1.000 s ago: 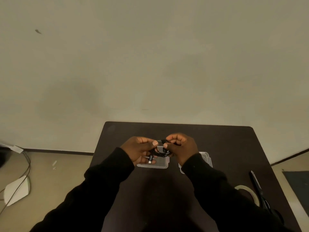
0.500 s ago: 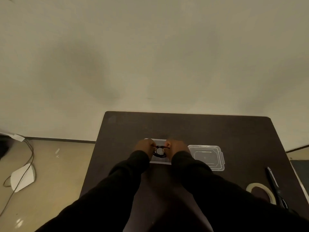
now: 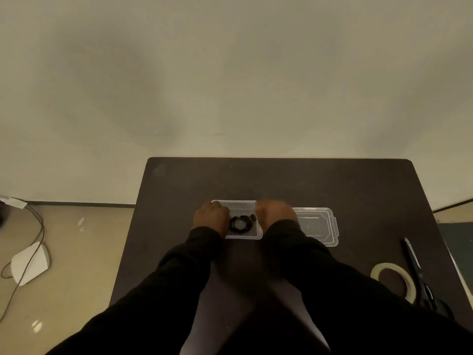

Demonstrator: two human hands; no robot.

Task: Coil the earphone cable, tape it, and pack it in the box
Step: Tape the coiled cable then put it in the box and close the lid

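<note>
Packing step: my coil (image 3: 239, 223) lies in the box (image 3: 243, 236); hands flank it, grip unclear. Next I fetch the lid (image 3: 316, 225).

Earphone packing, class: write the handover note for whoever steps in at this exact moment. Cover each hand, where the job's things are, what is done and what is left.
Left hand: at the left end of the clear box; its grip is too blurred to tell.
Right hand: at the box's right end; grip also unclear.
Coiled earphone cable: lies inside the box, neither hand holding it.
Lid: off, on the table just right of the box.
Tape roll and scissors: near the table's right edge.
Done: coil is in the box. Tape on it is too small to confirm.
Left: put the lid on.
</note>
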